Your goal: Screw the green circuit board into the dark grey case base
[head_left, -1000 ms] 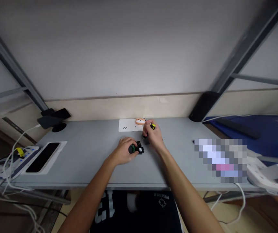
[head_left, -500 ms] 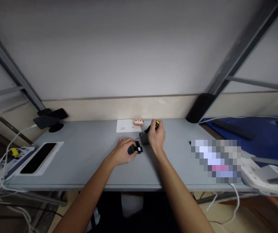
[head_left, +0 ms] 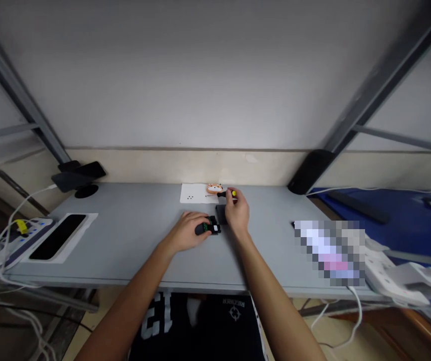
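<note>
My left hand is closed on a small black device with green parts that rests on the grey table. My right hand grips a small screwdriver with a black and yellow handle, its tip pointing left toward a white sheet. A dark flat piece lies just under the right hand. An orange and white object sits on the sheet's right end, and several tiny dark specks lie on the sheet.
A phone on a stand is at the back left. A black phone on white paper and a power strip with cables lie left. A blurred patch, white power strip and blue mat are right. A black foot of the metal frame stands at the back.
My right hand turned the screwdriver from pointing down at the device to pointing left toward the white sheet. The left hand stayed on the black device.
</note>
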Motion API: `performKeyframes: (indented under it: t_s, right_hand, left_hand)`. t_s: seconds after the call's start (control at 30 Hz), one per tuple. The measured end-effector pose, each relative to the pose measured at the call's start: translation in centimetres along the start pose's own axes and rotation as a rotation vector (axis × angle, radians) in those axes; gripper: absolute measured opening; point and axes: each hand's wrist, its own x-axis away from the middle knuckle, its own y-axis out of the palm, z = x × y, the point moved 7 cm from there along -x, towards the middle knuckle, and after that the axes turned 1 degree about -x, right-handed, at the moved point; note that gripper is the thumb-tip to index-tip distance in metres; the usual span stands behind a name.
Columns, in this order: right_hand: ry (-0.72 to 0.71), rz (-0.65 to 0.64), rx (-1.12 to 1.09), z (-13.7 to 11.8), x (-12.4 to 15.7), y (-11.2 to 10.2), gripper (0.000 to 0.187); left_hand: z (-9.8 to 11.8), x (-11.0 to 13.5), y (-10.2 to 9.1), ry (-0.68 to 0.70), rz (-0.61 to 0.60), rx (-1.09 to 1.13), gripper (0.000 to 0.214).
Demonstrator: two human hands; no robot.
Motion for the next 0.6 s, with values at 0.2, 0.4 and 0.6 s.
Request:
performKeyframes:
  t_s: [0.2, 0.4, 0.6]
  right_hand:
    - [0.010, 0.013, -0.016, 0.2, -0.1, 0.0, 0.053]
    - [0.076, 0.089, -0.157, 1.1, -0.6, -0.4, 0.052]
    - [0.165, 0.022, -0.278, 1.6, -0.7, 0.5, 0.049]
  left_hand:
    - [-0.2, 0.2, -0.3, 0.036, 0.029, 0.040, 0.022]
    - [-2.2, 0.2, -2.4, -0.085, 0.268, 0.039, 0.013]
    - [-5.3, 0.9, -3.5, -0.309, 0.406, -0.134, 0.010]
